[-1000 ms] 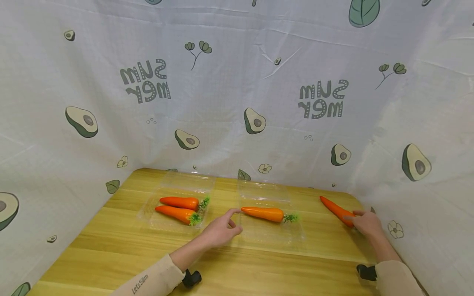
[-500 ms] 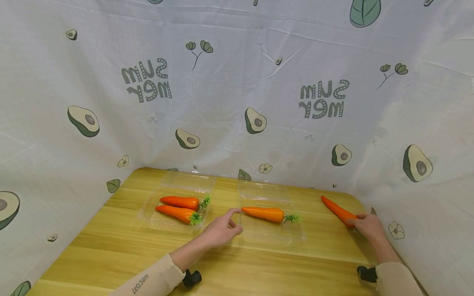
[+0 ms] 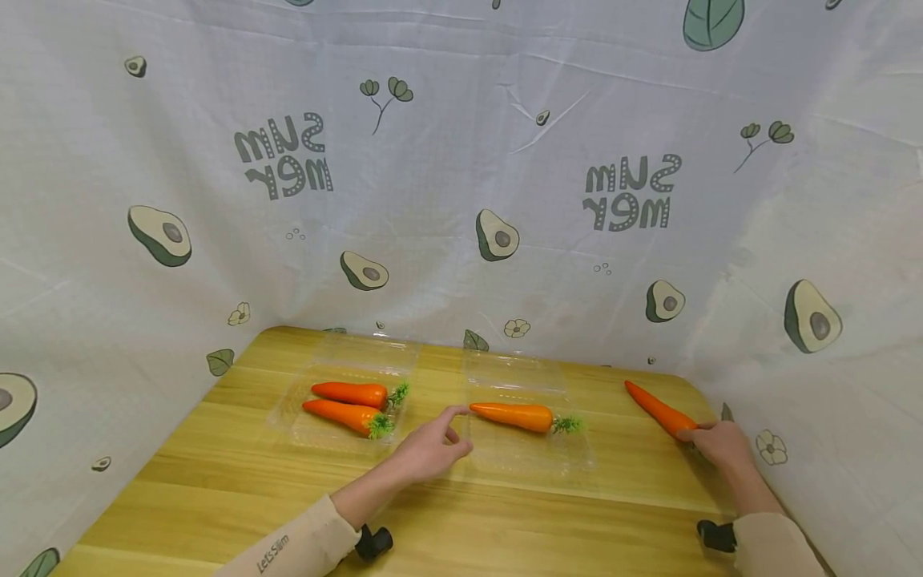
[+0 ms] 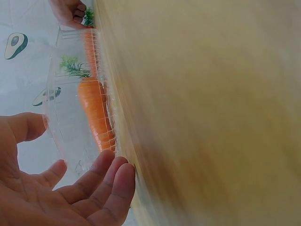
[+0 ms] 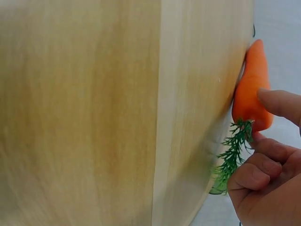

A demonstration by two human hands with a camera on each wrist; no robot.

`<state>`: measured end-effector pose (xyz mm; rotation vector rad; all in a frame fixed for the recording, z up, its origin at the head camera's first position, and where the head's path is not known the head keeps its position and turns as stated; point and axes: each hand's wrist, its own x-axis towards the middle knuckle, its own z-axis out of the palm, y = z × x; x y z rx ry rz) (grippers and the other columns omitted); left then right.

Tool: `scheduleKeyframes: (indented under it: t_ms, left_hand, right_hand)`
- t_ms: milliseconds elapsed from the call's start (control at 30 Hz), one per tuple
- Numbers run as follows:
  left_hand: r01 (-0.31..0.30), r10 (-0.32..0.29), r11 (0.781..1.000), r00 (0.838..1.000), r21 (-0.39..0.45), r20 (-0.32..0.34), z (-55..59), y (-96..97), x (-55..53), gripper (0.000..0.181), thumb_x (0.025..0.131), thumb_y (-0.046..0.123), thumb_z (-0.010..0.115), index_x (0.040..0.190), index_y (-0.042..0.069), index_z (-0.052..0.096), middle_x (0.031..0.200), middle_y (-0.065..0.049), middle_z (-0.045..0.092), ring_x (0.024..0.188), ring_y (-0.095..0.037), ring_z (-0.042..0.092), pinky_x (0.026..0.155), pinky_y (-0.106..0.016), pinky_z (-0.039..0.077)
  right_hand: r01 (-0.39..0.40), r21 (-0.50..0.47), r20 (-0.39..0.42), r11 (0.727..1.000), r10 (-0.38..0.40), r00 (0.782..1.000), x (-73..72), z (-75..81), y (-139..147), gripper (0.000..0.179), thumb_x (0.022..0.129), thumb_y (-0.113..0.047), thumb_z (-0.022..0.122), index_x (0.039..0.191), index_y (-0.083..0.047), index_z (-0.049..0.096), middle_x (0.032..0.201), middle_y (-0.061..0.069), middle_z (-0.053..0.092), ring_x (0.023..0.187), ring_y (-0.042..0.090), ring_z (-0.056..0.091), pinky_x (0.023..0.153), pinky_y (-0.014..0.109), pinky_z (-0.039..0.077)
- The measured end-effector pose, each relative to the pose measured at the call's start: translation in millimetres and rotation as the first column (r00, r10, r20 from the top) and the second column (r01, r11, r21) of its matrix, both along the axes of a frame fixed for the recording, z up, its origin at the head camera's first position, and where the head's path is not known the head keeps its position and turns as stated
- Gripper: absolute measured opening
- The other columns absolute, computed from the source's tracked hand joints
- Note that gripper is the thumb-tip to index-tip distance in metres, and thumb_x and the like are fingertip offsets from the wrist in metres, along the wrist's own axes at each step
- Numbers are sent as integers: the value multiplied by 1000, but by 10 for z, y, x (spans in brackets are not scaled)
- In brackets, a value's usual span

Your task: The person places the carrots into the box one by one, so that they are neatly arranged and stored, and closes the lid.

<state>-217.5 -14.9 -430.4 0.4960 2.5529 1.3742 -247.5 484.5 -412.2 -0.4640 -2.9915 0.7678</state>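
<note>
White cloth (image 3: 433, 144) hangs beyond the middle box (image 3: 508, 458), and we see one wooden table (image 3: 216, 481) under that box. We count two clear boxes, both standing open; the left box (image 3: 332, 437) sits to the left of the middle box, with a strip of wood between.

Of the two hands, we find the left hand (image 3: 425, 450) at the left side of the middle box, fingers apart and holding nothing; whether they touch its edge, we cannot tell. The right hand (image 3: 719, 445) is well to the right of the middle box, thumb and a finger pinching the held carrot (image 3: 654, 407) by its thick end, the other fingers curled in. Most, we judge, turns on how it lies: its long axis slants from those fingers away and leftward, while the middle box is off to their left. The right hand is clearly the nearer one.

We count four carrots: the held one, the middle carrot (image 3: 513, 416) in the middle box with its tip near the left hand, and the back carrot (image 3: 349, 393) and front carrot (image 3: 339, 413) in the left box. Smallest, we note the held one's green top (image 5: 235, 143).
</note>
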Motion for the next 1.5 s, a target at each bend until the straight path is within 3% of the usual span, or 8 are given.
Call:
scheduleKeyframes:
  t_ms: [267, 767, 1000, 1500]
  left_hand:
    - [-4, 4, 1000, 1000, 0, 5, -3, -2, -2, 59, 97, 31, 65, 151, 22, 43, 113, -9, 65, 90, -22, 62, 70, -41, 48]
    - [-2, 2, 1000, 1000, 7, 4, -8, -8, -10, 58, 98, 32, 65, 151, 22, 43, 113, -9, 65, 92, -23, 63, 73, -43, 50]
    - [-4, 4, 1000, 1000, 2, 3, -11, 0, -11, 58, 98, 33, 65, 151, 22, 43, 111, -7, 66, 92, -23, 63, 74, -44, 50]
    - [-10, 10, 1000, 1000, -1, 5, 17, 6, 12, 57, 98, 32, 64, 151, 23, 44, 112, -8, 66, 92, -23, 63, 73, -43, 49]
  right_hand:
    - [-19, 27, -6, 999, 19, 1000, -11, 1, 16, 67, 88, -30, 68, 124, 24, 54, 120, 45, 54, 96, 46, 58, 75, 43, 49]
    - [-25, 12, -1, 1000, 25, 1000, -10, -7, 15, 69, 90, -32, 69, 124, 25, 52, 124, 47, 50, 103, 53, 55, 85, 54, 49]
    - [14, 0, 5, 1000, -14, 1000, -5, -7, -9, 72, 90, -36, 69, 127, 24, 51, 128, 46, 48, 107, 54, 53, 90, 56, 47]
    - [62, -1, -5, 998, -62, 998, 5, 6, -59, 69, 90, -40, 69, 122, 21, 57, 124, 45, 51, 100, 48, 57, 86, 53, 47]
